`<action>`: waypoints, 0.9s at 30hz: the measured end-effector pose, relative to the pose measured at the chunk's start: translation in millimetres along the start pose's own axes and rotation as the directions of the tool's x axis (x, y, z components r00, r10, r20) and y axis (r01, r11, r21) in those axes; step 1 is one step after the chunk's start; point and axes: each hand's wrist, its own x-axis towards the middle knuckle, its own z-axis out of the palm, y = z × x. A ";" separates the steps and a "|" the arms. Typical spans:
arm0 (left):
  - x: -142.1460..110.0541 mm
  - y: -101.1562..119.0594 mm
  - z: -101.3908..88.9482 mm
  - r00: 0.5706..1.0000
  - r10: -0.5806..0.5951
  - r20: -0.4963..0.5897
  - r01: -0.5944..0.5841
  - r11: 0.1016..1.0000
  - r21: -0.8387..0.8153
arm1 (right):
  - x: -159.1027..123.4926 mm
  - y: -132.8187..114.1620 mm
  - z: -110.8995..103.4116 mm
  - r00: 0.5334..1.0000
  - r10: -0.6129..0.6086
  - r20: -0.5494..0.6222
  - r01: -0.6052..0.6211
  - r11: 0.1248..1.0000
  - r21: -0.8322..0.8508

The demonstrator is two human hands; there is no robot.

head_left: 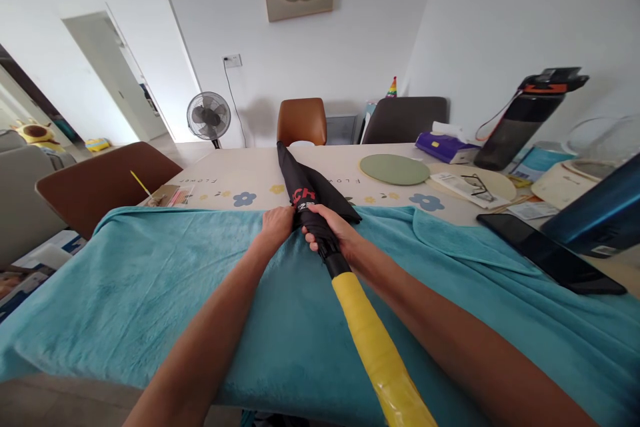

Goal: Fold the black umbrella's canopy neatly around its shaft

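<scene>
A black umbrella [320, 188] with red and white lettering lies lengthwise over the table, its canopy gathered and its tip pointing away from me. Its long handle [373, 340], wrapped in yellow, runs back toward me at the lower right. My right hand [334, 230] is closed around the gathered canopy just above the handle. On the other side, my left hand [278, 223] is closed at the canopy's left edge, gripping the fabric. A loose flap of black cloth spreads out to the right past my right hand. Underneath is a teal blanket [200, 293].
Along the right stand a dark bottle [523, 120], a purple tissue pack [445, 145], a green placemat [394, 169], glasses [477, 185], a black tablet [547, 252] and a blue tumbler [600, 210]. Chairs [301, 120] line the far side. A fan [209, 116] is behind the table.
</scene>
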 end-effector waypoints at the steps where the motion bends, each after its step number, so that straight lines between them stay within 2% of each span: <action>1: 1.6 0.7 2.2 1.000 0.004 0.001 -0.004 1.000 -0.029 | -0.4 0.7 1.0 1.000 0.007 0.013 -0.007 1.000 0.008; 6: 9.2 1.0 9.2 0.993 -0.090 0.071 0.100 0.984 -0.150 | -2.6 5.5 6.8 0.997 0.053 0.050 -0.055 0.998 0.042; 8: 9.7 3.3 11.0 0.993 -0.094 0.073 0.105 0.981 -0.165 | -4.3 6.6 9.2 0.997 0.057 0.054 -0.060 0.997 0.057; 12: 8.4 5.2 15.4 0.999 -0.038 -0.027 0.033 0.989 -0.145 | -8.2 10.2 13.1 0.999 0.046 0.011 -0.047 0.997 0.056; 15: 9.4 -0.5 17.5 0.997 -0.041 -0.063 0.031 0.987 -0.155 | -8.4 12.9 13.5 0.998 0.031 -0.051 -0.030 0.999 0.025; 18: 12.7 -9.4 16.0 0.990 -0.126 -0.054 0.099 0.928 -0.358 | -6.6 13.4 12.5 0.993 0.018 -0.115 -0.020 1.000 -0.014; 19: 13.9 -11.6 14.9 0.984 -0.171 -0.048 0.126 0.862 -0.491 | -6.1 13.2 12.7 0.990 0.011 -0.142 -0.016 0.999 -0.029; 20: 15.1 -12.9 13.6 0.977 -0.211 -0.020 0.148 0.749 -0.645 | -6.0 13.0 13.3 0.986 0.004 -0.166 -0.012 0.999 -0.043; 21: 16.0 -13.1 12.5 0.971 -0.236 0.034 0.170 0.588 -0.791 | -6.2 12.9 14.4 0.983 -0.006 -0.185 -0.004 0.998 -0.056; 23: 17.2 -10.1 11.2 0.958 -0.216 0.188 0.228 0.180 -0.957 | -7.5 13.8 17.7 0.980 -0.032 -0.197 0.018 0.997 -0.070; 24: 17.4 -7.1 11.0 0.950 -0.167 0.262 0.263 -0.016 -0.965 | -8.2 14.8 19.6 0.980 -0.044 -0.196 0.030 0.997 -0.071; 25: 17.4 -3.5 11.0 0.943 -0.108 0.316 0.295 -0.175 -0.939 | -8.8 16.5 21.3 0.979 -0.056 -0.196 0.043 0.996 -0.073; 26: 17.2 0.3 11.2 0.934 -0.052 0.352 0.323 -0.291 -0.901 | -9.0 18.6 22.6 0.977 -0.070 -0.201 0.055 0.995 -0.079; 27: 16.8 3.9 11.3 0.926 -0.003 0.377 0.349 -0.369 -0.861 | -8.8 21.2 23.5 0.974 -0.084 -0.211 0.066 0.994 -0.088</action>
